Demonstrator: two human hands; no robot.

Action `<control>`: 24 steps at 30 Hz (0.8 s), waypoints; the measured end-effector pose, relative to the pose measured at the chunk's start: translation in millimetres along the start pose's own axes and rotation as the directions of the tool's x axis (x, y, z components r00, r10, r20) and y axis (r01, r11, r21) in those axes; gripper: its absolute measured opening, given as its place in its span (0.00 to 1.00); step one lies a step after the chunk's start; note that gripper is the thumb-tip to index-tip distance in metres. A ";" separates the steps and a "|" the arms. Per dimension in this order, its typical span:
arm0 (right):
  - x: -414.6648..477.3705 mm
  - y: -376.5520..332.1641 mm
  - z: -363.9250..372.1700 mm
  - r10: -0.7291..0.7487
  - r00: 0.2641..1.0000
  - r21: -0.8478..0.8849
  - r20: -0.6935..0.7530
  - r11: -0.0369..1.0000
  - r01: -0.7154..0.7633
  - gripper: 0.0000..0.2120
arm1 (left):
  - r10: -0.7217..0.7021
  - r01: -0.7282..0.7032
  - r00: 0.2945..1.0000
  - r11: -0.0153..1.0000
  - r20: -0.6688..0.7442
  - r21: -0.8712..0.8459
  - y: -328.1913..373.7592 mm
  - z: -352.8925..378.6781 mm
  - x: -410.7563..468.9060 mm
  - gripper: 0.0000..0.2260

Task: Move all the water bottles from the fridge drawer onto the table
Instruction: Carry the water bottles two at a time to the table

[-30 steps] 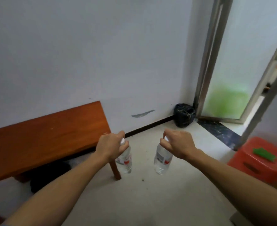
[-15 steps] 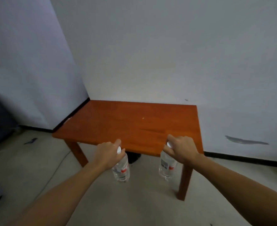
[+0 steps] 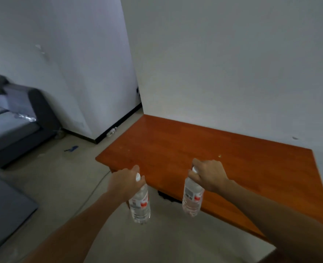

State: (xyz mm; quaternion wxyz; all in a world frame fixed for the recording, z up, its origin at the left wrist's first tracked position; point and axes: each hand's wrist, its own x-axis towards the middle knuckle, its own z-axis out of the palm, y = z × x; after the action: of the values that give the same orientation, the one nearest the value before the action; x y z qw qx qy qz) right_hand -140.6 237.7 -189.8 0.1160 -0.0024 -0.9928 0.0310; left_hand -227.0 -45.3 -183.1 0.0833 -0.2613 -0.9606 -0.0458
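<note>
I hold two clear water bottles with white caps and red-and-white labels, each gripped around its neck and hanging upright. My left hand (image 3: 124, 182) carries the left water bottle (image 3: 140, 205) over the floor, just short of the table's near edge. My right hand (image 3: 208, 174) carries the right water bottle (image 3: 192, 198) at the near edge of the orange-brown wooden table (image 3: 223, 154), which stands against the white wall with nothing on its top. The fridge drawer is out of view.
A grey sofa (image 3: 14, 128) sits at the left. A white wall corner (image 3: 107, 92) juts out behind the table's left end. A thin cable (image 3: 98, 185) lies on the beige floor near the table's left corner, with small scraps further back.
The view has swung left, from the doorway and red stool to the table. The table now fills the right of the view and is closer. Both hands still carry their bottles.
</note>
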 end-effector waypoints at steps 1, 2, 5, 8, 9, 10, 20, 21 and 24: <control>20.2 -4.7 6.6 0.010 1.000 -0.001 0.011 1.000 -0.010 0.16 | 0.010 -0.010 1.000 1.000 -0.004 0.006 -13.2 2.7 17.9 0.12; 38.8 -8.7 11.9 0.019 1.000 -0.005 0.023 1.000 -0.019 0.16 | 0.020 -0.020 1.000 1.000 -0.001 0.001 -24.8 4.2 35.7 0.12; 86.7 -13.5 22.9 0.058 0.998 -0.004 0.011 0.998 -0.058 0.16 | 0.050 -0.050 0.999 0.999 0.011 -0.009 -53.7 3.1 91.6 0.11; 128.5 -6.4 31.4 0.124 0.992 0.017 0.003 0.992 -0.125 0.16 | 0.067 -0.067 0.998 0.998 0.020 -0.011 -76.3 6.3 148.6 0.11; 144.1 -1.3 36.2 0.144 0.990 0.021 0.001 0.989 -0.144 0.16 | 0.077 -0.077 0.997 0.997 0.022 -0.011 -82.4 11.3 168.7 0.11; 157.1 3.3 39.3 0.155 0.988 0.023 -0.005 0.988 -0.154 0.16 | 0.086 -0.086 0.996 0.996 0.029 -0.013 -87.2 16.7 185.4 0.11; 292.5 65.2 99.3 0.229 0.973 0.006 0.033 0.973 -0.229 0.16 | 0.163 -0.158 0.977 0.986 0.138 -0.050 -114.7 82.7 354.7 0.13; 304.6 70.4 103.4 0.245 0.969 0.009 0.028 0.969 -0.245 0.17 | 0.165 -0.158 0.977 0.986 0.134 -0.059 -116.7 87.3 371.0 0.12; 339.2 81.1 110.0 0.286 0.958 0.016 0.024 0.958 -0.286 0.17 | 0.165 -0.153 0.978 0.984 0.129 -0.095 -122.5 99.3 415.0 0.12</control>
State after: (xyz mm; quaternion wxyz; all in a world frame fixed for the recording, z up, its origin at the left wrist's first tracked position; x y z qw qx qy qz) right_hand -496.2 316.0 -223.6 0.0995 -0.1444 -0.9829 0.0570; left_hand -655.5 67.6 -209.6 0.0096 -0.3433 -0.9371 -0.0617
